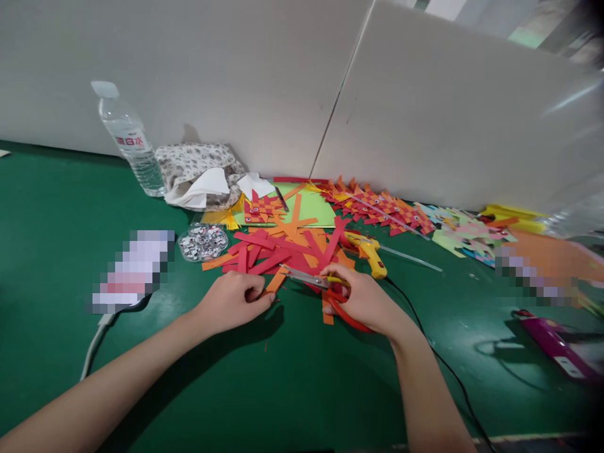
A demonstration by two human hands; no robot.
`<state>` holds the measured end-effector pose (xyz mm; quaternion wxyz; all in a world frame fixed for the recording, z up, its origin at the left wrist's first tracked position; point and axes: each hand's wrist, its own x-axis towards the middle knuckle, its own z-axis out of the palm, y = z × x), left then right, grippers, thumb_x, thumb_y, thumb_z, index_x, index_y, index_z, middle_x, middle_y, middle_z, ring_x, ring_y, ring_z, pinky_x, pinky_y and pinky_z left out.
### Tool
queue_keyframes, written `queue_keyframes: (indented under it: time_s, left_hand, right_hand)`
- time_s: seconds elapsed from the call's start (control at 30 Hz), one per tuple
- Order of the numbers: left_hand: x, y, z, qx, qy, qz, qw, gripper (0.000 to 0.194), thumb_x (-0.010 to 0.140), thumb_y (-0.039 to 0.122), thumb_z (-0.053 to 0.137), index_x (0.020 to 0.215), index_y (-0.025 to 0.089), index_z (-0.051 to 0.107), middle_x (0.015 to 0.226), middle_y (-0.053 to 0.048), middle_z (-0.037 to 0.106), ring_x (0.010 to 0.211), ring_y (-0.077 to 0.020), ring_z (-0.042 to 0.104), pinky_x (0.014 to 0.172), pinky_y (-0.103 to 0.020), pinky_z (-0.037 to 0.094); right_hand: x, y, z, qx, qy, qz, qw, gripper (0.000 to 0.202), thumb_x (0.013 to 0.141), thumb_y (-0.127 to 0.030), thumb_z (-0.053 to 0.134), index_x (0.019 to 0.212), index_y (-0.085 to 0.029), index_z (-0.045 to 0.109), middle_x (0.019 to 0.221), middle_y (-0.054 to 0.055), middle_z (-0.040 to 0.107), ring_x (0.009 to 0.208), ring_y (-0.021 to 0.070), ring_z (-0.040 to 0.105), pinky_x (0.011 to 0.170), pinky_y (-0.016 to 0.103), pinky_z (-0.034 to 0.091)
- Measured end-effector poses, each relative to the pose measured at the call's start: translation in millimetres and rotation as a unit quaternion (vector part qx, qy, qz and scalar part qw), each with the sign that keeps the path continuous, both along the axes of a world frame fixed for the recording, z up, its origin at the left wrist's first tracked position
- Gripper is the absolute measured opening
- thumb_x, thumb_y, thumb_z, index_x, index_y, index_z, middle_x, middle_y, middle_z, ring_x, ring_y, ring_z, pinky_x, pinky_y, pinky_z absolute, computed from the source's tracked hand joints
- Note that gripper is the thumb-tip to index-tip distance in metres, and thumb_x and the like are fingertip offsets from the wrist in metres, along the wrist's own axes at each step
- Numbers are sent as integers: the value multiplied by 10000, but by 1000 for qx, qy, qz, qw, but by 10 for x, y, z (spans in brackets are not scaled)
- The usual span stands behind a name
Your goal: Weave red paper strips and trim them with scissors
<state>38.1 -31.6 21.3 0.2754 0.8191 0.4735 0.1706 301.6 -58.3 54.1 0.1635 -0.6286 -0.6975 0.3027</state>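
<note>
My left hand (238,299) pinches an orange paper strip (276,282) between thumb and finger. The strip's upper end meets the blades of the scissors (306,277), which my right hand (365,296) grips by red and yellow handles. Whether the blades are fully closed on the paper I cannot tell. Just beyond both hands lies a heap of red paper strips (270,258) mixed with orange ones. Another orange strip (328,314) sticks out below the scissors, partly hidden by my right hand.
A yellow glue gun (370,250) lies right of the heap, its black cord running forward. Woven paper fish (377,204) line the wall. To the left are googly eyes (204,241), a tissue pouch (198,163), a water bottle (127,138) and a phone (136,267). A purple power strip (557,346) sits right.
</note>
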Motion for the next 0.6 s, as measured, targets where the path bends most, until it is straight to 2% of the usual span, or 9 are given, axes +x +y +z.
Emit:
queue_keyframes:
  time_s: [0.2,0.37,0.5,0.6]
  left_hand:
    - [-15,12,-30,1,-32,7,999,430,787,366,515,535,186,216,487,69,217,465,-83,249,480,-232,213]
    - [-8,17,-42,12,-51,3,999,427,792,355,509,539,189,208,492,70,211,472,-82,236,483,-230,212]
    - [-2,-3,-18,10,-71,-3,997,411,799,350,502,529,190,236,485,70,242,466,-79,258,483,-225,223]
    - [1,-15,3,-2,-90,-10,996,405,796,344,508,524,190,250,477,70,270,463,-77,280,480,-222,226]
  right_hand:
    - [65,44,-48,0,19,32,999,368,646,-192,651,998,-244,555,862,0,654,722,159,616,651,258,459]
    - [75,62,-57,25,12,47,999,328,663,-197,633,982,-230,561,819,2,652,675,152,593,624,254,435]
    - [68,58,-64,63,-13,15,998,297,680,-182,613,972,-232,588,725,-13,640,595,143,552,582,252,407]
    - [38,51,-57,56,70,-17,996,316,682,-192,633,991,-210,569,749,-4,646,636,148,579,613,259,433]
